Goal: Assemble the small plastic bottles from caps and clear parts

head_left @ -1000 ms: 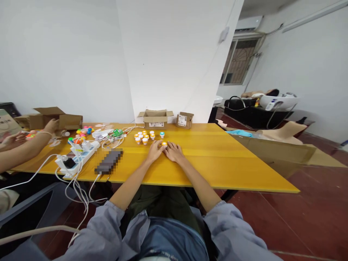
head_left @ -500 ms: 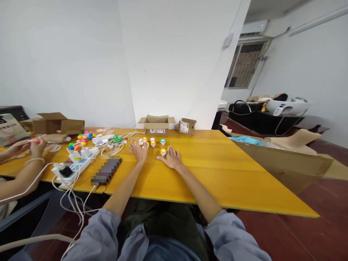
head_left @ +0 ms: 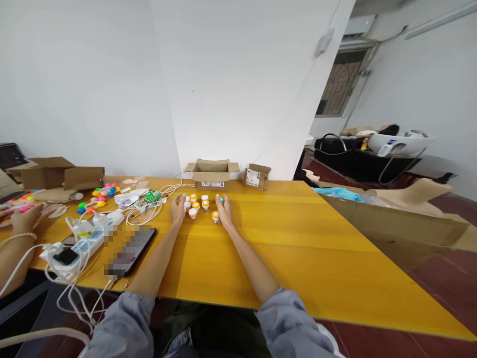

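Observation:
Several small white pots with orange lids (head_left: 195,205) stand in a cluster on the yellow table (head_left: 298,238); one with a blue lid (head_left: 221,200) is at the right side. My left hand (head_left: 178,210) stands on edge at the left of the cluster, fingers stretched out. My right hand (head_left: 224,211) stands on edge at the right of the cluster, fingers straight, beside one orange-lidded pot (head_left: 215,216). Both hands flank the pots and hold nothing.
Two open cardboard boxes (head_left: 211,173) (head_left: 255,176) sit at the table's far edge. A phone (head_left: 128,250), a power strip (head_left: 80,241) with white cables, and coloured balls (head_left: 99,195) lie at left. Another person's hand (head_left: 23,217) works at far left.
My hands left the single pot and moved forward. They turned on edge either side of the pot cluster. The camera view shifted closer and left.

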`<action>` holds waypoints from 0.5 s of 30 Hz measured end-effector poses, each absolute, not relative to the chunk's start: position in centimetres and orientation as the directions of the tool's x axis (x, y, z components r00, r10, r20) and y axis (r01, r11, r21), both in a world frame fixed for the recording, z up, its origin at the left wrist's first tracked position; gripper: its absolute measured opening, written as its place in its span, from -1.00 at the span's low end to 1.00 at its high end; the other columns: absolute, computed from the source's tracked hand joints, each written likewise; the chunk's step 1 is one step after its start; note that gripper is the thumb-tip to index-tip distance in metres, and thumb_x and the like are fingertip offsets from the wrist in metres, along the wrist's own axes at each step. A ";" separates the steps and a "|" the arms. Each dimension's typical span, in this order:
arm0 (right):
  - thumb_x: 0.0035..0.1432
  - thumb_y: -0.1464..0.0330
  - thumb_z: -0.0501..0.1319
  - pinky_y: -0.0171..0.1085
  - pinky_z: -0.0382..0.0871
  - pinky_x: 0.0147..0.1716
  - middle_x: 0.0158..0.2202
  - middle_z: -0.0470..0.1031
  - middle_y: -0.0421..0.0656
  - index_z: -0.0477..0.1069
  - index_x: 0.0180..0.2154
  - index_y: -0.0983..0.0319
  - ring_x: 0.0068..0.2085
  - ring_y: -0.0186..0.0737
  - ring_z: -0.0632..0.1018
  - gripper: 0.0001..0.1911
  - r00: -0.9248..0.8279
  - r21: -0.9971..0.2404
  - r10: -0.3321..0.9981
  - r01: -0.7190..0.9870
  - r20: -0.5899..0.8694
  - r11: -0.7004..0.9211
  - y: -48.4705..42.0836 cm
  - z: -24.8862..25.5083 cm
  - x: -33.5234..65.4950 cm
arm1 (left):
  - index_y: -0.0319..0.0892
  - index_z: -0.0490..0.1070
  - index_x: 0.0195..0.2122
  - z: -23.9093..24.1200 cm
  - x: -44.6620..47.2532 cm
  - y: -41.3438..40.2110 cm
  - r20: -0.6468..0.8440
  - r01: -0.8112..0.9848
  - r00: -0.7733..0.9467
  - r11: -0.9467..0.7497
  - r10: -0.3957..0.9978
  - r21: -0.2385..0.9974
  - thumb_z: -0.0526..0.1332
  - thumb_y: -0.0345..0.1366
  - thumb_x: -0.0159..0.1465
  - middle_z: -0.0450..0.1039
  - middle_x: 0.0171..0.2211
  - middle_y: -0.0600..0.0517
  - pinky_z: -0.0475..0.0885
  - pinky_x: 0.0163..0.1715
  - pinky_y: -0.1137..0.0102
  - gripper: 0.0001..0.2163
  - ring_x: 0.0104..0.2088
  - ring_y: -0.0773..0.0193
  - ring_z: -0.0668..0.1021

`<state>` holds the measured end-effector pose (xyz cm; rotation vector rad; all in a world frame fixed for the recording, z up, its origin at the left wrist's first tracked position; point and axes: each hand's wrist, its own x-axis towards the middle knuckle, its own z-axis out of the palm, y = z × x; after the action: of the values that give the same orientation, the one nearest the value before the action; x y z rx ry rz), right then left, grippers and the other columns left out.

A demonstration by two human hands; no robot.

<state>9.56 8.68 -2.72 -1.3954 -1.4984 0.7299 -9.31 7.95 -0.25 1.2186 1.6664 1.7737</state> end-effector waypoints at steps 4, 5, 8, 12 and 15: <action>0.35 -0.06 -0.25 -0.15 0.20 0.25 0.30 0.31 0.07 0.08 0.36 0.26 0.32 -0.09 0.33 -0.23 0.080 -0.922 0.972 0.342 0.221 0.182 9.5 -2.3 8.2 | -0.17 0.54 -0.27 0.0 -8.5 7.9 0.297 0.282 -0.457 -0.180 0.838 0.942 0.25 -0.09 0.17 0.62 -0.22 -0.08 0.46 0.03 0.19 -0.75 -0.06 0.01 0.60; 0.35 -0.07 -0.27 -0.16 0.21 0.24 0.29 0.32 0.07 0.12 0.34 0.27 0.31 -0.09 0.34 -0.22 0.078 -0.927 0.971 0.322 0.227 0.191 9.6 -2.2 8.0 | -0.18 0.54 -0.27 0.0 -8.3 7.8 0.286 0.277 -0.441 -0.175 0.850 0.945 0.26 -0.09 0.17 0.62 -0.23 -0.08 0.46 0.02 0.18 -0.74 -0.08 0.01 0.60; 0.30 -0.14 -0.23 -0.15 0.26 0.21 0.21 0.42 0.06 0.30 0.22 0.24 0.24 -0.08 0.41 -0.21 0.060 -0.943 0.967 0.244 0.248 0.227 10.2 -2.3 7.5 | -0.20 0.54 -0.25 0.1 -7.7 7.7 0.266 0.260 -0.423 -0.165 0.866 0.951 0.28 -0.11 0.16 0.62 -0.22 -0.09 0.47 0.00 0.17 -0.73 -0.10 0.01 0.60; 0.18 -0.22 -0.04 -0.11 0.35 0.13 0.02 0.55 -0.01 0.46 -0.03 0.19 0.09 -0.06 0.52 -0.29 0.008 -0.958 0.963 0.103 0.271 0.269 11.0 -2.5 7.2 | -0.18 0.55 -0.24 -0.1 -7.3 7.6 0.266 0.240 -0.421 -0.177 0.867 0.955 0.27 -0.07 0.16 0.62 -0.19 -0.09 0.47 0.00 0.18 -0.71 -0.10 0.03 0.61; 0.11 -0.24 0.05 -0.15 0.43 0.02 -0.15 0.60 -0.08 0.49 -0.19 0.16 -0.04 -0.08 0.57 -0.35 -0.056 -0.961 0.960 -0.002 0.275 0.275 11.3 -2.5 6.9 | -0.17 0.56 -0.25 -0.5 -7.0 7.5 0.285 0.229 -0.401 -0.206 0.871 0.951 0.29 -0.02 0.14 0.63 -0.18 -0.09 0.47 -0.01 0.21 -0.67 -0.08 0.04 0.61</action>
<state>6.91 11.31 -2.46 -0.9778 -1.3731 1.0376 -7.02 7.49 -0.46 1.2992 1.5488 1.6510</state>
